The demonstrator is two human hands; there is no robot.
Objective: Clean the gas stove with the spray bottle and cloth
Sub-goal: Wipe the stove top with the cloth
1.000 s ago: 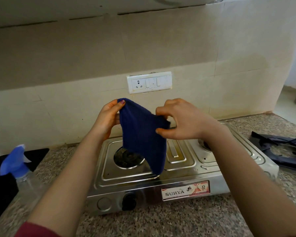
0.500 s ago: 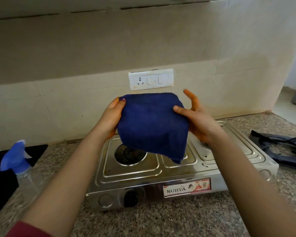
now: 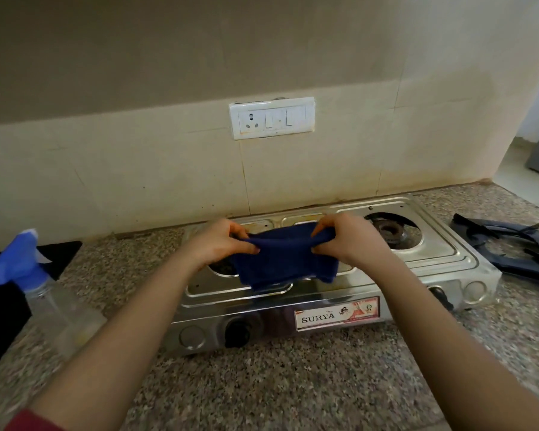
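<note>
A steel two-burner gas stove [image 3: 442, 259] sits on the speckled counter against the tiled wall, its pan supports off. Just above its top, over the left burner, hangs a dark blue cloth [image 3: 282, 259], stretched between both hands. My left hand [image 3: 221, 244] grips the cloth's left top edge and my right hand [image 3: 346, 241] grips the right top edge. The cloth's lower edge droops onto the stove top and hides most of the left burner. A clear spray bottle [image 3: 44, 290] with a blue trigger head stands on the counter at the left, away from both hands.
Dark pan supports [image 3: 511, 244] lie on the counter right of the stove. A black mat [image 3: 0, 293] lies behind the bottle at the left edge. A white socket plate [image 3: 271, 118] is on the wall above the stove. The granite counter [image 3: 293, 384] runs in front.
Both hands have come down with the cloth from chest height to just above the stove's left burner. The cloth, held spread before, is now gripped at both top edges.
</note>
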